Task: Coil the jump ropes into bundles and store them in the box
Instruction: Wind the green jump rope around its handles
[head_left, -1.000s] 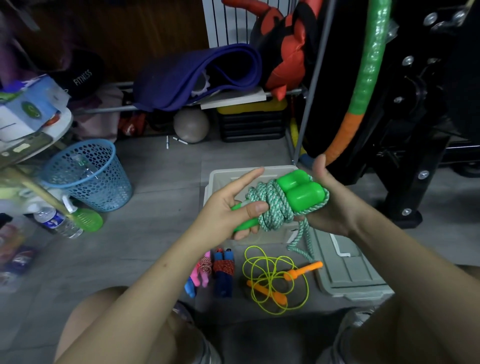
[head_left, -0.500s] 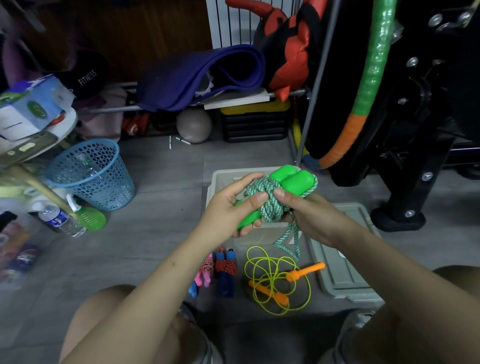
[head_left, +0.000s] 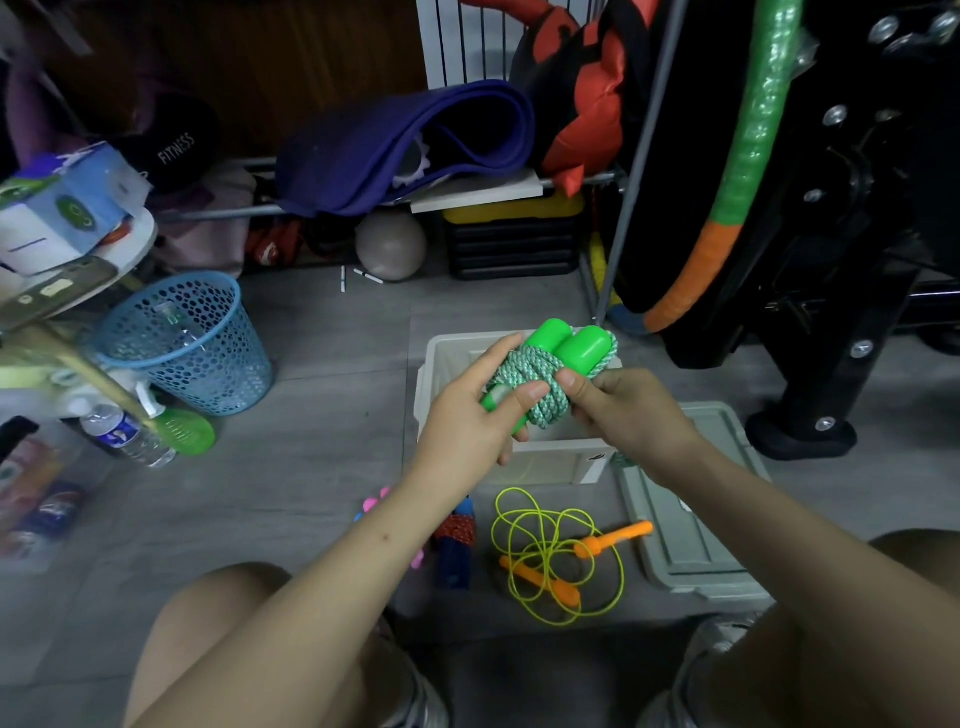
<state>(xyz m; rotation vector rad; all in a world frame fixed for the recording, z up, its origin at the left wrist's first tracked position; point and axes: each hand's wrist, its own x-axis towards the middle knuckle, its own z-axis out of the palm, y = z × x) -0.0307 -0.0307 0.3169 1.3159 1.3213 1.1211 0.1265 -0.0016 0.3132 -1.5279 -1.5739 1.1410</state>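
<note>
While the green jump rope (head_left: 540, 384) is held just above the open box (head_left: 431, 374), its wound cord is gripped by the left hand (head_left: 478, 415) from 9 o'clock and pinched by the right hand (head_left: 623, 410) from 3 o'clock. Should the loose end not be tucked, the wraps could be loosened and the bundle undone. At 6 o'clock, the yellow rope (head_left: 556, 556) lies uncoiled.

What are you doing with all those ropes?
A person is bundling a green jump rope: the left hand grips its handles and the right hand pinches the wound cord, above the open box. On the floor, a yellow rope with orange handles lies loose, and a blue-handled bundle waits beside it. The lid rests next to the box.
</note>
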